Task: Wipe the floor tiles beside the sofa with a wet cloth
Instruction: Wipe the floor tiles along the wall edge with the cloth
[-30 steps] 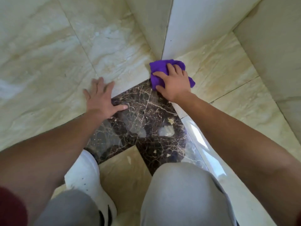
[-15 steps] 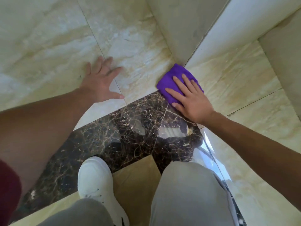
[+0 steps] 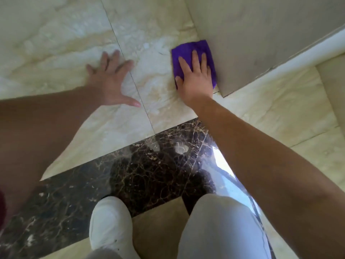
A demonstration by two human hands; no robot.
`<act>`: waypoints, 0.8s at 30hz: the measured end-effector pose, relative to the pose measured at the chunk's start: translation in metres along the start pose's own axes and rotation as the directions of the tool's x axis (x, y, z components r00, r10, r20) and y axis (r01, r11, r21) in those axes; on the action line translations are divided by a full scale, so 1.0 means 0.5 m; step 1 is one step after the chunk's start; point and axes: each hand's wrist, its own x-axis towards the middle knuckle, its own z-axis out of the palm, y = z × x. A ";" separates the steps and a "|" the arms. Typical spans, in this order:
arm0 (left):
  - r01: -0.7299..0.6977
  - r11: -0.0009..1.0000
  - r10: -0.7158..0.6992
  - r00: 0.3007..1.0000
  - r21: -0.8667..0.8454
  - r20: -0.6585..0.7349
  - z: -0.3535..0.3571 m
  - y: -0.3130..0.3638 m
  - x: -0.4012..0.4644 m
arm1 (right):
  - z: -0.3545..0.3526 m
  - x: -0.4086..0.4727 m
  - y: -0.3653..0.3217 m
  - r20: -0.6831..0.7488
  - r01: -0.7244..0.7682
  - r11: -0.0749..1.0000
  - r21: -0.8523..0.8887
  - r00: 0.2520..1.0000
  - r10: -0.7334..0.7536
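A folded purple cloth (image 3: 190, 51) lies flat on a cream marble floor tile (image 3: 155, 79), right against the foot of a beige wall panel. My right hand (image 3: 194, 77) presses down on the cloth with its fingers stretched flat over it. My left hand (image 3: 110, 79) rests on the cream tiles to the left, palm down and fingers spread, holding nothing. The lower part of the cloth is hidden under my right hand.
A beige wall panel (image 3: 252, 38) with a white edge strip (image 3: 306, 53) stands at the upper right. A dark brown veined tile band (image 3: 149, 171) runs across the floor below my hands. My white shoe (image 3: 110, 227) and grey-trousered knee (image 3: 220, 227) are at the bottom.
My right hand has slid the cloth from the dark tile's corner up onto the cream tile along the wall panel. My left hand has shifted further forward on the cream tiles.
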 end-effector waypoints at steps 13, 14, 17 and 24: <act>-0.014 1.000 0.014 0.986 0.000 0.167 -0.033 -0.024 0.034 | -0.124 0.085 -0.027 0.357 0.010 0.993 -0.116 0.933 0.033; -0.016 1.000 0.013 0.978 0.015 0.209 -0.051 -0.028 0.035 | -0.129 0.075 -0.019 0.405 0.032 0.989 -0.147 0.914 0.030; -0.014 1.000 0.018 0.959 -0.019 0.284 -0.118 -0.045 0.030 | -0.140 0.055 0.002 0.515 0.088 0.978 -0.191 0.857 0.023; 0.147 0.982 -0.123 0.973 -0.117 0.196 -0.076 -0.083 0.025 | -0.109 0.172 -0.017 0.370 0.157 0.964 -0.214 0.927 -0.069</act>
